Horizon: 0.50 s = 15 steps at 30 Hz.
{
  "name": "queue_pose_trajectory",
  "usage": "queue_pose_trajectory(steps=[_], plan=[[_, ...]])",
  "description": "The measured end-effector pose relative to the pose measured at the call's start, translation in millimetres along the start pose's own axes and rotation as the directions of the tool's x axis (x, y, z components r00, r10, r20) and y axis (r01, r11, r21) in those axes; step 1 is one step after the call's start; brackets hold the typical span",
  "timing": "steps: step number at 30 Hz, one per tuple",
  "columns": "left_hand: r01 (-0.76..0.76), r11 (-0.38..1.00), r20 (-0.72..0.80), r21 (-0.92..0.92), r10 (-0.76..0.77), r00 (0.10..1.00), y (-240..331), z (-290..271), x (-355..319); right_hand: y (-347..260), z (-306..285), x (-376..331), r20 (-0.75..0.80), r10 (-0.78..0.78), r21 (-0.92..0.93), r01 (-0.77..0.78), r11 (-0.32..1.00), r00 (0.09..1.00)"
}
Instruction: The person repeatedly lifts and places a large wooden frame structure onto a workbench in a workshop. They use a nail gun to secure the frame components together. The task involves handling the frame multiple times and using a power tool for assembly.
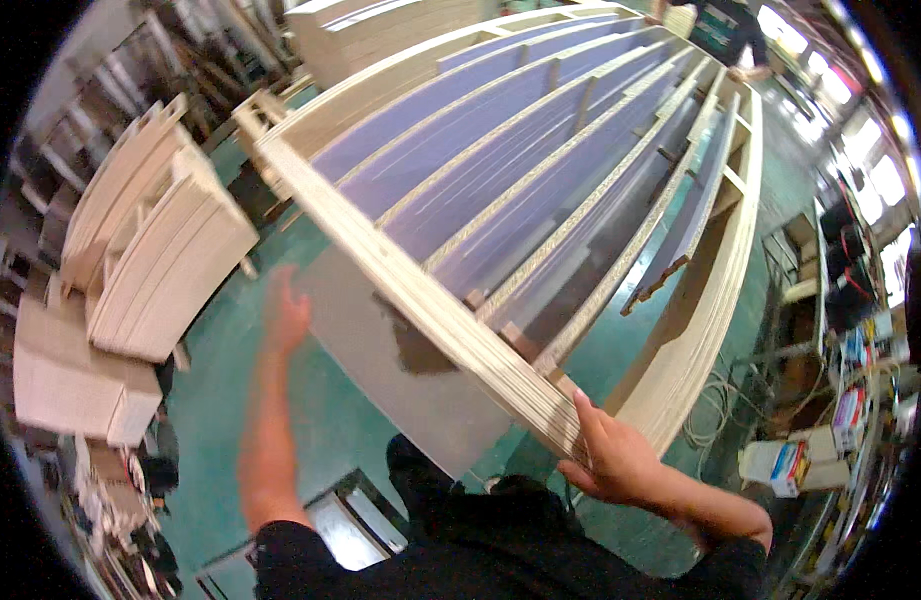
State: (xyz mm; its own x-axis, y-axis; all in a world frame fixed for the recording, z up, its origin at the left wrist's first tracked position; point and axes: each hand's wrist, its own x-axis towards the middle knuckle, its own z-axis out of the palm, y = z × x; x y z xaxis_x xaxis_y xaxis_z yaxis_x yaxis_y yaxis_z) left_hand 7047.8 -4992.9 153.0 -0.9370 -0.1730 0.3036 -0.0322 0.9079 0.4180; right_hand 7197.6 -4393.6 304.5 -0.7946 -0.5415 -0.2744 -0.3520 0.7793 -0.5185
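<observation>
A large wooden frame slants across the middle of the view, its near edge running from upper left to lower right. Long wooden slats with purple-faced panels lie side by side within it. My right hand grips the frame's near right corner, thumb on top and fingers curled round the edge. To the left of the frame, over the green floor, my left hand is blurred by motion. Its fingers look stretched out, and nothing shows in it.
Stacks of pale wooden pieces stand at the left. Another person is at the frame's far end. A grey-brown board lies beneath the near edge. Coiled hose and shelves with boxes line the right.
</observation>
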Motion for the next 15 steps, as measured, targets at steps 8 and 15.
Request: queue_pose_trajectory(steps=[8, 15], plan=[[-0.655, 0.708, 0.466, 0.263, 0.502, 0.729, 49, -30, 285, -36, 55, 29, -0.519, 0.471, -0.127, -0.609, 0.783, 0.713], [-0.802, 0.568, 0.763, 0.184, 0.432, 0.480, 28, -8, 358, -34, 53, 48, -0.564, 0.494, -0.025, -0.612, 0.790, 0.661]])
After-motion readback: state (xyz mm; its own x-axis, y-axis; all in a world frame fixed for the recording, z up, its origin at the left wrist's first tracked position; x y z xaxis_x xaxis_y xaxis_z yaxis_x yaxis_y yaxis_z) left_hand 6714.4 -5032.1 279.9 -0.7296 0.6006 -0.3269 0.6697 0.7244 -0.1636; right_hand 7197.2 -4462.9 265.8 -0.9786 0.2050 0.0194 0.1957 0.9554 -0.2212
